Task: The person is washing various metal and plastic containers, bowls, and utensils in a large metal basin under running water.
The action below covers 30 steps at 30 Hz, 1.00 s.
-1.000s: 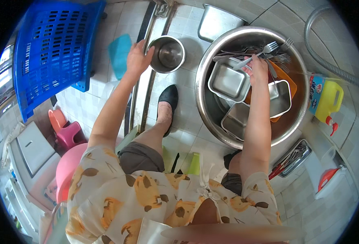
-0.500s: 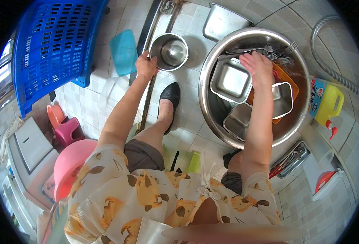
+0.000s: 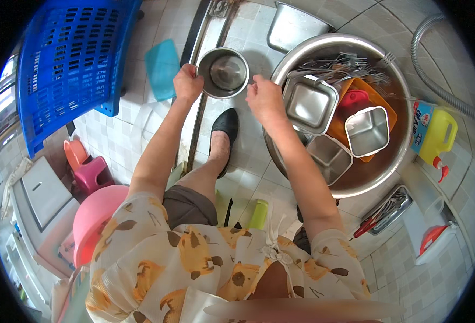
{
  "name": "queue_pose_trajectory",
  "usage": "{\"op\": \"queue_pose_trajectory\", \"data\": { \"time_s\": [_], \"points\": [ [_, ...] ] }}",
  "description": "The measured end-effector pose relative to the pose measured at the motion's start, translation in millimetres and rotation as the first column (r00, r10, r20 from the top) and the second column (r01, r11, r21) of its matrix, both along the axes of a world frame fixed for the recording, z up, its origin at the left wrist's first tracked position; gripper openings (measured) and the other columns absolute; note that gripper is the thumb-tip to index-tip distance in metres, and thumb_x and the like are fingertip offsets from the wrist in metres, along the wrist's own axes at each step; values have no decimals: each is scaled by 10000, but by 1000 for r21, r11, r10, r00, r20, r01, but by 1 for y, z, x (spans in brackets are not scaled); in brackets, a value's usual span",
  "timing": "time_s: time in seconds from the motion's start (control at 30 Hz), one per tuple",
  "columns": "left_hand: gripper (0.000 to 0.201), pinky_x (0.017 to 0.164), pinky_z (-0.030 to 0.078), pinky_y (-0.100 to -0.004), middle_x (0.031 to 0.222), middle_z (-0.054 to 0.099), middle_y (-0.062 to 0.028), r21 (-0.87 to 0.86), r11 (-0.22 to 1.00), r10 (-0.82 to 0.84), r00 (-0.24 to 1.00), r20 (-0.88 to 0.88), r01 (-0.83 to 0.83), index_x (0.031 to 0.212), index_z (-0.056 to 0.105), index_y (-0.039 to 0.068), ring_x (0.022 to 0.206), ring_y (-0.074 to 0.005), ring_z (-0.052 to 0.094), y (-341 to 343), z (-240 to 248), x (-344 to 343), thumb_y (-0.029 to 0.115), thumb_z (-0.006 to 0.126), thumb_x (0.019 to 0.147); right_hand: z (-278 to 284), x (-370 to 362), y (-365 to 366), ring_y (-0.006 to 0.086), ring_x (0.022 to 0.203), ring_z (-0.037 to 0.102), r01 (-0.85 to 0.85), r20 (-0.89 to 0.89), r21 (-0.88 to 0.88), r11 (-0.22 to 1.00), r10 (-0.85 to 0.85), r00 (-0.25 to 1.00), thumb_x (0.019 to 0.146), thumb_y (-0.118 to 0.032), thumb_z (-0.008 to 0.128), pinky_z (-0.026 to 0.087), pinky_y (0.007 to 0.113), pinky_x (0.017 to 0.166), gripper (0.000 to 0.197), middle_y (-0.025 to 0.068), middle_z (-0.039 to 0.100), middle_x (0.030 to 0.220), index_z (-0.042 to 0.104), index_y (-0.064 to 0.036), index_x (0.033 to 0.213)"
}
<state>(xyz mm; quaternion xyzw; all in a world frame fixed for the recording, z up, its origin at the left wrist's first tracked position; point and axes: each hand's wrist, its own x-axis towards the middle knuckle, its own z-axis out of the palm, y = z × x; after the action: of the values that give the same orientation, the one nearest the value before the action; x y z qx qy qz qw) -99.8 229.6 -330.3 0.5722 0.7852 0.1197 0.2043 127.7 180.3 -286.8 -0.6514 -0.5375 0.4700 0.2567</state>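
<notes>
My left hand grips the rim of a round stainless steel pot, held over the tiled floor with its open top facing up. My right hand is just right of the pot, close to its rim, fingers curled together; whatever they may hold is hidden. Beyond that hand stands a wide steel basin. In it lie rectangular steel containers, an orange tray, a red piece and a heap of forks along the far side.
Behind the basin is another steel container. To the right stand a yellow detergent jug and a cutlery tray. A teal plastic sheet or lid and a blue basket are at the left. A pink tub stands near me.
My right hand has left the basin and moved left to the pot's right side, its fingers now curled. My left hand still holds the pot. The containers in the basin have shifted slightly.
</notes>
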Motion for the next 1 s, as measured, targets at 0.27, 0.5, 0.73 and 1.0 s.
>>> {"op": "queue_pose_trajectory", "data": {
  "time_s": [0.27,0.5,0.73,1.0],
  "points": [
    [177,631,488,-384,759,628,-127,133,966,-215,975,-63,222,869,573,54,677,-305,628,1,40,14,98,670,728,-14,-33,25,406,933,573,-9,261,150,989,-30,965,797,-31,593,480,470,802,262,220,564,992,484,15,1030],
    [138,629,478,-425,741,610,-158,253,931,-261,964,-47,265,841,548,45,708,-365,608,-5,57,7,48,637,735,-18,-29,44,384,860,595,12,133,220,975,-42,990,776,-67,631,489,468,758,202,186,595,912,531,-37,949],
    [166,642,488,-416,786,629,-157,185,945,-285,957,59,270,911,541,45,710,-358,623,4,76,19,96,635,785,-7,-14,54,395,843,603,-43,241,286,957,-28,970,800,-114,602,488,477,732,171,196,612,888,534,-39,938],
    [506,818,469,-333,973,646,-169,209,976,-3,963,268,-55,1036,622,-21,858,-286,621,22,20,-17,439,653,827,67,50,44,434,771,589,27,93,206,978,-47,995,798,-118,551,480,465,705,143,236,600,724,520,-3,877]
  ]
}}
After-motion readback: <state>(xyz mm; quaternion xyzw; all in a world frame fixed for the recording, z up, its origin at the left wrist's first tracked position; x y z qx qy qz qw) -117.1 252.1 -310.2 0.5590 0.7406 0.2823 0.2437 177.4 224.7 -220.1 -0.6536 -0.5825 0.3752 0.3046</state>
